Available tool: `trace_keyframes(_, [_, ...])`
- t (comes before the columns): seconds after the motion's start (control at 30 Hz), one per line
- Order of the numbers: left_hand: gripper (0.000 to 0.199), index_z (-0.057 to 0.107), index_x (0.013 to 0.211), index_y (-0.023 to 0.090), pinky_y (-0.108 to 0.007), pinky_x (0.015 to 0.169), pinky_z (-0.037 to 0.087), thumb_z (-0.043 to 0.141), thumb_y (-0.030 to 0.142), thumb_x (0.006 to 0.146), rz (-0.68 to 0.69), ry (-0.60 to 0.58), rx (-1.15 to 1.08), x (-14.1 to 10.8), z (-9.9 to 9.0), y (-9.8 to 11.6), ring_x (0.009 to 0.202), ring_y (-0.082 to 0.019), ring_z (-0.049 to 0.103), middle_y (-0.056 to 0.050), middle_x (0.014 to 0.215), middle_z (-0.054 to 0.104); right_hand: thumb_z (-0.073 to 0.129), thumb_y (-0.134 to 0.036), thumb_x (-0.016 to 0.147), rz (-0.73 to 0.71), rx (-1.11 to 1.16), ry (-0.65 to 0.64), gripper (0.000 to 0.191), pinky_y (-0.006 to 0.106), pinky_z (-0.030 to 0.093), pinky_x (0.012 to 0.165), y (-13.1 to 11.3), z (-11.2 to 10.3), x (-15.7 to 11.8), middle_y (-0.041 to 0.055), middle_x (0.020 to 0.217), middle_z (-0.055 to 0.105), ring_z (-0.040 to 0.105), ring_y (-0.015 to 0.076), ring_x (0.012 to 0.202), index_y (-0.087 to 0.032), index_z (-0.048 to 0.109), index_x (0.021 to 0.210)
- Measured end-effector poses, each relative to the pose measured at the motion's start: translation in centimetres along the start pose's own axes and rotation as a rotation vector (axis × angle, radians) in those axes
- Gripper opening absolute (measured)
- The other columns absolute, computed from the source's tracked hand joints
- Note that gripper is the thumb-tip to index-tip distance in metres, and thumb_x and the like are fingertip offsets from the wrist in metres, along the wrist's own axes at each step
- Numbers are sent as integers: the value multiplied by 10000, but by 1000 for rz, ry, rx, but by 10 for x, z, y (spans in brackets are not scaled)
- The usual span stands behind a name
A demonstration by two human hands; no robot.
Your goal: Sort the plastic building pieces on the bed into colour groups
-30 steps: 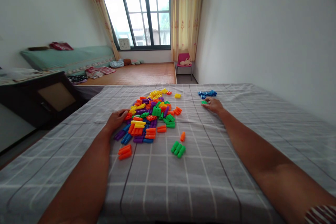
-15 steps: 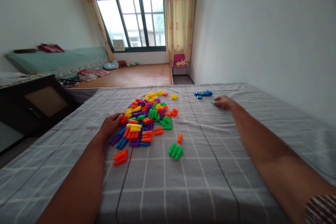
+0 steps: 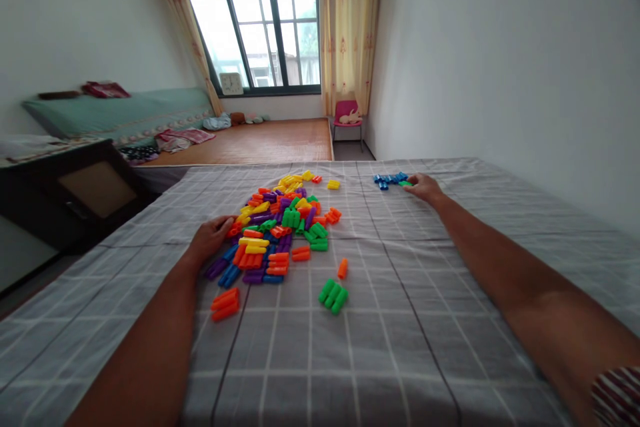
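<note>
A heap of plastic toy blocks [image 3: 285, 220], each shaped like joined tubes, lies on the grey checked cloth [image 3: 370, 347]. Its colours are orange, yellow, green, purple and blue. At the heap's left edge rests my left hand [image 3: 213, 237], its fingertips against an orange block [image 3: 233, 229]; whether they grip it is hidden. Far to the right, my right hand [image 3: 423, 187] is closed on a green block [image 3: 405, 184]. This green block is beside the right end of a small group of blue blocks [image 3: 389, 180]; whether they touch I cannot tell.
Near me lie an orange block [image 3: 225, 305], a green block [image 3: 333, 296] and a small orange piece [image 3: 343, 269]. A yellow block [image 3: 333, 185] sits behind the heap. Beyond the cloth are a mat-covered bed [image 3: 280, 137], a dark cabinet [image 3: 95, 193] and a pink chair [image 3: 346, 115].
My right hand has moved a little away from me and left, bringing the green block up beside the blue blocks. My left hand stays at the heap's edge.
</note>
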State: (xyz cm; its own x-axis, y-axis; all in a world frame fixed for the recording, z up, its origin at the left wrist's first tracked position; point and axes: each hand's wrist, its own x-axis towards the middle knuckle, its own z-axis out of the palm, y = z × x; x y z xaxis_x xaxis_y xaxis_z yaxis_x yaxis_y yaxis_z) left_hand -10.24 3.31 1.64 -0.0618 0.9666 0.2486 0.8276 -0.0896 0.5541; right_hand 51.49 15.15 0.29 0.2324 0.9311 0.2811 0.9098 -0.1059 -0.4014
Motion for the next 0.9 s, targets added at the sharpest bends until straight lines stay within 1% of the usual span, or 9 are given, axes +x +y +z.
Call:
trace_keyframes(0.13, [617,718,1120,162,-297,869,511,420,584,783,1,7,-4,0,0,0,1016,-269,660,-68,1098,733,677,-403,743,-184,41,-94,305,264,484,726,-45,9,-21,43,948,722,662,187,833,-186,670,958])
trace_keyframes(0.23, [608,717,1120,165,-297,872,509,428,580,782,2,9,-16,0,0,0,1014,-267,659,-63,1090,736,666,-405,766,-260,22,-140,318,257,479,713,-68,15,-35,55,957,719,658,176,812,-178,652,988])
trace_keyframes(0.33, [607,715,1122,157,-288,864,510,434,574,781,-1,7,-30,0,0,0,1015,-263,658,-64,1085,737,675,-374,763,-288,-21,-170,327,252,471,725,-78,22,-43,63,973,719,658,179,844,-177,636,1021])
trace_keyframes(0.43, [609,716,1120,151,-279,846,516,430,568,780,0,8,-30,-1,0,1,1008,-259,661,-65,1072,740,655,-361,773,-276,-40,-183,311,253,463,726,-74,26,-44,60,989,719,657,190,875,-185,634,1029])
trace_keyframes(0.5, [609,716,1120,152,-279,842,519,420,564,782,8,10,-18,-1,0,1,989,-256,668,-65,1065,742,643,-356,773,-245,-61,-177,308,252,460,724,-63,24,-40,56,995,719,658,192,878,-191,640,1033])
trace_keyframes(0.57, [606,717,1118,157,-282,847,518,412,563,786,17,15,-4,0,1,0,986,-256,670,-64,1068,741,648,-359,760,-185,-101,-157,320,251,460,725,-43,18,-34,56,995,719,658,194,882,-193,647,1034])
trace_keyframes(0.7, [597,725,1099,167,-283,849,517,417,571,785,27,22,10,1,1,-3,993,-259,670,-61,1070,741,641,-382,750,-17,-198,-71,345,272,466,742,14,-1,-18,78,1006,718,655,218,913,-190,665,1036])
trace_keyframes(0.8, [596,725,1097,172,-283,843,519,420,579,786,24,19,8,2,1,-4,984,-258,672,-58,1068,742,634,-378,745,150,-249,0,388,308,474,723,58,-15,-7,123,1001,715,658,255,910,-169,674,1069])
trace_keyframes(0.9, [611,719,1108,169,-293,862,511,414,591,788,16,11,6,2,1,-5,1015,-264,662,-66,1100,732,650,-340,732,247,-263,27,397,317,481,709,86,-23,1,149,991,713,663,267,897,-154,681,1081])
